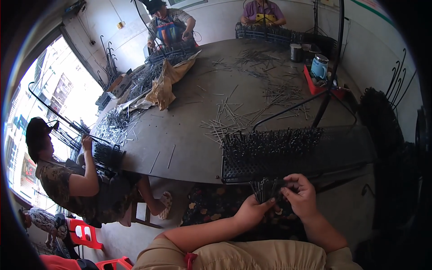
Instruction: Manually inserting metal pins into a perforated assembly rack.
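Observation:
Just below the near edge of the table, my left hand [254, 210] is closed around a bundle of thin dark metal rods [260, 188], whose upper ends stick up out of the fist. My right hand [300, 197] is beside it on the right, thumb and fingers curled together in a pinch. Whatever sits between those fingertips is too small and dark to make out. Right in front of both hands is a black perforated rack [238, 172] on the table, with many dark rods standing packed in its holes.
Loose rods [227, 119] lie scattered over the grey table [193, 135], beside brown paper [162, 90] at the left. A red tray [310, 81] holds a blue mug [319, 67]. A black stand [321, 108] rises behind the rack. Co-workers sit around the table, one [67, 180] at left.

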Tool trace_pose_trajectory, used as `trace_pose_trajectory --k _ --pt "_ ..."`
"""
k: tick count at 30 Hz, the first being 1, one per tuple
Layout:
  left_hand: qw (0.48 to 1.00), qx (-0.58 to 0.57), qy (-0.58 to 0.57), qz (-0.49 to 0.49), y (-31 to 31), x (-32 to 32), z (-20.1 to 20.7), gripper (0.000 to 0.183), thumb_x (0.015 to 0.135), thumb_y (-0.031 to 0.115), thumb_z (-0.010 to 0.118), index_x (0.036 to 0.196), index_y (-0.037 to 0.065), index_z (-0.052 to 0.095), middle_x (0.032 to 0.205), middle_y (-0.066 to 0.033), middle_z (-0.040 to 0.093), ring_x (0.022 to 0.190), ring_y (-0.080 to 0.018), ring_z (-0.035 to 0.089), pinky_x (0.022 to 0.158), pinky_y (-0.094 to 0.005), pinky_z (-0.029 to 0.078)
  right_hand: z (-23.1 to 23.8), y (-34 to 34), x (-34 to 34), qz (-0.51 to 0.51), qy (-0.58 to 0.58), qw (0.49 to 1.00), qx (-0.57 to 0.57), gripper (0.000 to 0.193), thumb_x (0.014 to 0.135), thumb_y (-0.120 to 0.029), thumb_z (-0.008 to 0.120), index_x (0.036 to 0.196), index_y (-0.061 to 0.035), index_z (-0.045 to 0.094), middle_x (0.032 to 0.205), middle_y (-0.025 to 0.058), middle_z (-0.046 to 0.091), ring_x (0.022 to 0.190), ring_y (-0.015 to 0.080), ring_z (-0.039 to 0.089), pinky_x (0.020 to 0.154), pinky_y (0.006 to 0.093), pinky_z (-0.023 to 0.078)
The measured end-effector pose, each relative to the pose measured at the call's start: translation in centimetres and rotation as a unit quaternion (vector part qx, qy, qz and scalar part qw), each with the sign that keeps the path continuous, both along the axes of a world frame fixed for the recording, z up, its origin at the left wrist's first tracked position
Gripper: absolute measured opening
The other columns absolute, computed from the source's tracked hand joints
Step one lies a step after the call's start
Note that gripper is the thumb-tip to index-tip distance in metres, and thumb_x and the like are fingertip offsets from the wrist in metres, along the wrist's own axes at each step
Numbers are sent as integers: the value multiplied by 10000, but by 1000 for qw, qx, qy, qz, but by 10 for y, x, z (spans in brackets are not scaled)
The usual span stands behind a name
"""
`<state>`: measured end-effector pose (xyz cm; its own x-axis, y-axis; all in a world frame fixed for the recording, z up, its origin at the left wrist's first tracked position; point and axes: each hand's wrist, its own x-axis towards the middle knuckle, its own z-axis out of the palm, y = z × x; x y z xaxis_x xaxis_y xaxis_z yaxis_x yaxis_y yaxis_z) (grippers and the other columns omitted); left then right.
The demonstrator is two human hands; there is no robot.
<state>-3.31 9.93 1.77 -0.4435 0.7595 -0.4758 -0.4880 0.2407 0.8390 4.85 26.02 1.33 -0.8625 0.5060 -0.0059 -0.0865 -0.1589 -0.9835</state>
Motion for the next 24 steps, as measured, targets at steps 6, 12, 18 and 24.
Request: trace_pose_trajectory --k 6,12,18,24 --pt "1000 -17 -5 -6 0 2 3 179 1000 208 543 1028 63 643 842 -21 703 652 -69 599 513 -214 449 -8 -3 5 36 -14 995 93 180 860 58 658 1010 -19 593 854 34 661 747 81 637 614 207 500" --pt "997 3 49 58 7 5 1 125 983 134 556 1034 50 633 817 -33 692 612 -74 558 539 -219 437 4 5 2 -66 -26 997 17 158 895 10 649 1046 -15 610 924 64 695 807 102 664 630 216 511" --pt "996 -17 -38 84 5 2 -4 97 982 139 559 1005 69 623 775 -39 673 547 -57 516 424 -199 380 -7 10 0 16 2 1000 -24 159 928 -36 626 1084 -5 612 937 91 702 819 124 673 630 227 516" --pt "995 -13 -43 93 6 1 -10 108 981 135 569 987 38 614 727 -48 643 517 -65 494 412 -205 378 16 86 1 -183 129 968 110 114 973 -53 565 1066 -5 607 932 128 695 805 166 671 636 250 521"
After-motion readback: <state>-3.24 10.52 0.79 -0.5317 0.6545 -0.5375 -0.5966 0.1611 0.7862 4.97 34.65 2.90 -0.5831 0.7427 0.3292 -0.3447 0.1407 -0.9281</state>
